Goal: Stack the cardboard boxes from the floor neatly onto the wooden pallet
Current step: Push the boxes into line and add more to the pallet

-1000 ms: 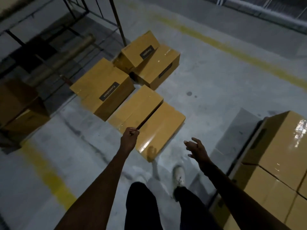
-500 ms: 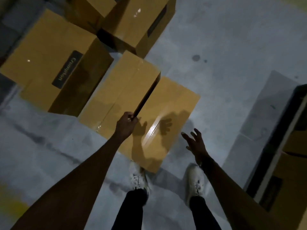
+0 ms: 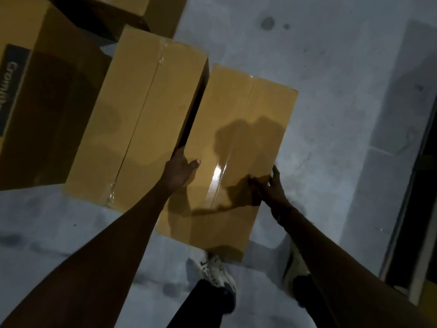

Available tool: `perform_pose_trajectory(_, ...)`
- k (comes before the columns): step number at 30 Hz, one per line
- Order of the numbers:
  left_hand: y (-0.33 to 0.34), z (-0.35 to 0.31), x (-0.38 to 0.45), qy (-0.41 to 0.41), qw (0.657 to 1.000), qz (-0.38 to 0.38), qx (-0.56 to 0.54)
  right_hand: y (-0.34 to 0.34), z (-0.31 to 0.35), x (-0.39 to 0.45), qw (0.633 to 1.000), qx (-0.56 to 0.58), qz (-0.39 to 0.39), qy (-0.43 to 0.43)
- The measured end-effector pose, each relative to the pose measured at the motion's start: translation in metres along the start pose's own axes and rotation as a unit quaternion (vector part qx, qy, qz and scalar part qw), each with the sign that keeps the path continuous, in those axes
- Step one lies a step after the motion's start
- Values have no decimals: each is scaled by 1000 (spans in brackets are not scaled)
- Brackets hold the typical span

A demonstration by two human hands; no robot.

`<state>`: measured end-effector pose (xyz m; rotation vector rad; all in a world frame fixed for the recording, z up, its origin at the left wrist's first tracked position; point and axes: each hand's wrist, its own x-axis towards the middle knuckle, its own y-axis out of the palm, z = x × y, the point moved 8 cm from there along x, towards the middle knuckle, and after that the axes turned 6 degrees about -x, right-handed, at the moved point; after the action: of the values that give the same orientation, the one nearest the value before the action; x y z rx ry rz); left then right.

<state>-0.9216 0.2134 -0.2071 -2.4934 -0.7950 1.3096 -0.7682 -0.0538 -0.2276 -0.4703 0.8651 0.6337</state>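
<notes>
We are gripping the nearest box [image 3: 236, 147] between both hands: left hand [image 3: 178, 172] gripping its left edge, right hand [image 3: 269, 185] its right. The labelled box [image 3: 35, 110] is showing "Cromp…".

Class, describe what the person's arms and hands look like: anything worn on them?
Both forearms are bare up to the frame's edge, with no sleeves in view. The left hand and right hand wear no gloves. No watch, band or ring shows, though the light is dim.
</notes>
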Motion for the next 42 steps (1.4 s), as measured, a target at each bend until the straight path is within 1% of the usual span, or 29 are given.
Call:
perform_pose_trajectory(6, -4, -7, -6, 17, 1000, -4, -11, -5, 9, -9, 999, 12, -16, -25)
perform_pose_trajectory(9, -7, -31, -25, 33, 999, -6, -22, -22, 31, -27, 999, 6, -16, -46)
perform_pose_trajectory(11, -9, -61, -44, 41, 998, -1, -42, -42, 57, -45, 998, 2, -18, -64)
perform_pose_trajectory(14, -17, -121, -79, 56, 995, -7, -80, -81, 108, -81, 996, -1, -29, -79)
perform_pose_trajectory(22, -48, -333, -215, 122, 979, -27, -159, -211, 274, -225, 988, -18, -56, -143)
perform_pose_trajectory(26, -65, -441, -300, 176, 968, -29, -175, -280, 360, -320, 973, -32, -64, -220)
perform_pose_trajectory(29, -79, -505, -358, 205, 960, -41, -185, -325, 410, -386, 963, -54, -82, -252)
perform_pose_trajectory(33, -89, -581, -429, 244, 945, -49, -210, -371, 459, -464, 951, -42, -96, -292)
perform_pose_trajectory(35, -94, -609, -454, 252, 941, -48, -221, -386, 475, -490, 950, -25, -106, -292)
perform_pose_trajectory(37, -98, -632, -471, 256, 937, -40, -232, -399, 489, -509, 951, -8, -116, -286)
perform_pose_trajectory(42, -107, -682, -496, 269, 926, -16, -263, -420, 529, -540, 938, -3, -125, -323)
